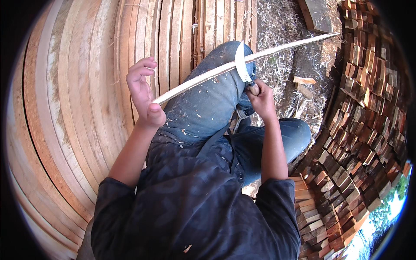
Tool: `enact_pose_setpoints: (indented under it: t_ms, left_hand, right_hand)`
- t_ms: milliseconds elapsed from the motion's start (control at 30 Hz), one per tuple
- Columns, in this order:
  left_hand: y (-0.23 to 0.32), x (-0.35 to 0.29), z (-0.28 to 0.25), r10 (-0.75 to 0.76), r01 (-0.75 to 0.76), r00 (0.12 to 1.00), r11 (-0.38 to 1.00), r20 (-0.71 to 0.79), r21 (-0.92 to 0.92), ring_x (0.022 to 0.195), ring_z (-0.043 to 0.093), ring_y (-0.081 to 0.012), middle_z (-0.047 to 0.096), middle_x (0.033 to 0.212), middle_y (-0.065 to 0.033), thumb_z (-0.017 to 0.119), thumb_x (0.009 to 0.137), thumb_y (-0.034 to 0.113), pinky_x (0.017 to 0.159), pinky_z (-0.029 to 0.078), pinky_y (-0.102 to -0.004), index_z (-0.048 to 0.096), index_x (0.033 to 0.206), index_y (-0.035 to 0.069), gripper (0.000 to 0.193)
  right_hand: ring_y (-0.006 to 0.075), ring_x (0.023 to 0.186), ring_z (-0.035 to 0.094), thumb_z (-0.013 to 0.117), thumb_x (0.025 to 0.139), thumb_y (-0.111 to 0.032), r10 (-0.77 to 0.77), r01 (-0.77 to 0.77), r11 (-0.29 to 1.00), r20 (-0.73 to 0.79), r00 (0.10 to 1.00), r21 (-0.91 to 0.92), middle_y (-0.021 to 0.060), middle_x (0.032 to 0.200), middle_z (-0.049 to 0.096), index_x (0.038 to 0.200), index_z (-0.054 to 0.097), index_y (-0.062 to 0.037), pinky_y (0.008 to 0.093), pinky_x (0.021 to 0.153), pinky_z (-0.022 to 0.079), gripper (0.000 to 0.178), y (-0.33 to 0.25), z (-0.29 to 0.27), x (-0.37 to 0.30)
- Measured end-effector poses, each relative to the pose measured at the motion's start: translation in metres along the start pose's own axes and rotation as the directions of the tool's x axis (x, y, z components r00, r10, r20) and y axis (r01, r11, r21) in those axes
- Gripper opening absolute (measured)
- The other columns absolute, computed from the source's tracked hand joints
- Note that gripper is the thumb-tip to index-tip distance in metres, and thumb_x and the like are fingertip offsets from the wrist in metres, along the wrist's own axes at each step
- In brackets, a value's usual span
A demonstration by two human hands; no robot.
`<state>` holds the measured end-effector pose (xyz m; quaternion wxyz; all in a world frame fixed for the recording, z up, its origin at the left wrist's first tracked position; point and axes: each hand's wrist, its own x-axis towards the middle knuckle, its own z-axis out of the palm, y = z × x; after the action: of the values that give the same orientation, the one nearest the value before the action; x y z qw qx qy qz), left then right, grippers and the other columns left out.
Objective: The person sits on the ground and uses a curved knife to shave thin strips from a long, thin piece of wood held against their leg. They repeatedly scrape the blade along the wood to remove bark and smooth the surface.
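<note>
There are two hands (142, 93) (262, 102), one knife (243, 68), one stick (203, 77).

No legible text, label, number or sign anywhere in view. Curved knife blade (243, 73): small dark marks near handle (255, 89), too small to tell whether lettering or plain specks. Dark shirt (186, 208): faint tone-on-tone shapes across back or front panel unclear, blurred, nothing readable as letters or figures.
</note>
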<state>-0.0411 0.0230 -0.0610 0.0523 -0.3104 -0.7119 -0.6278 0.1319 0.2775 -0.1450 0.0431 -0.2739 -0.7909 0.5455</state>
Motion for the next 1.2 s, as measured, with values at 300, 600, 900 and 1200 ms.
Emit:
enact_pose_setpoints:
  t_ms: [300, 600, 900, 1200]
  left_hand:
    - [-0.001, -0.002, 0.003, -0.026, 0.025, 0.999, 0.999, -0.019, -0.025, 0.112, 0.044, -0.0262, 0.045, 0.114, -0.0169, 0.043, 0.083, 0.074, 0.102, 0.031, -0.0417, 0.039, 0.114, 0.001, 0.079]
    - [0.000, -0.001, 0.001, -0.026, 0.026, 1.000, 1.000, 0.003, -0.010, 0.114, 0.044, -0.0270, 0.045, 0.116, -0.0169, 0.041, 0.084, 0.074, 0.104, 0.030, -0.0426, 0.039, 0.114, 0.001, 0.080]
    - [0.000, -0.002, 0.003, -0.041, 0.041, 0.999, 0.999, -0.015, -0.010, 0.115, 0.044, -0.0269, 0.044, 0.116, -0.0168, 0.040, 0.085, 0.074, 0.105, 0.030, -0.0427, 0.039, 0.115, 0.001, 0.079]
    - [0.000, -0.002, 0.001, -0.042, 0.042, 0.999, 0.999, -0.009, -0.005, 0.115, 0.044, -0.0269, 0.044, 0.117, -0.0168, 0.038, 0.085, 0.074, 0.105, 0.030, -0.0433, 0.039, 0.116, 0.001, 0.079]
  right_hand:
    - [0.0327, 0.069, 0.066, 0.066, 0.075, -0.002, 0.109, -0.101, 0.992, -0.106, 0.988, 0.078, 0.0217, 0.074, 0.063, 0.103, 0.059, 0.0032, 0.0353, 0.062, 0.049, 0.029, 0.002, -0.006, 0.004]
    - [0.0157, 0.057, 0.055, 0.063, 0.080, 0.000, 0.199, -0.142, 0.950, -0.189, 0.962, 0.277, 0.0111, 0.068, 0.059, 0.089, 0.054, 0.0014, 0.0323, 0.056, 0.047, 0.013, 0.003, -0.007, 0.010]
    - [0.0080, 0.060, 0.045, 0.062, 0.082, 0.001, -0.160, 0.128, 0.906, -0.046, 0.986, -0.403, -0.0009, 0.066, 0.055, 0.087, 0.055, -0.0028, 0.0251, 0.056, 0.040, 0.009, -0.003, 0.002, 0.003]
    - [0.0269, 0.057, 0.052, 0.063, 0.073, -0.003, -0.031, 0.029, 0.986, -0.008, 1.000, -0.163, 0.0182, 0.067, 0.058, 0.090, 0.059, -0.0008, 0.0328, 0.059, 0.046, 0.017, -0.005, 0.000, 0.003]
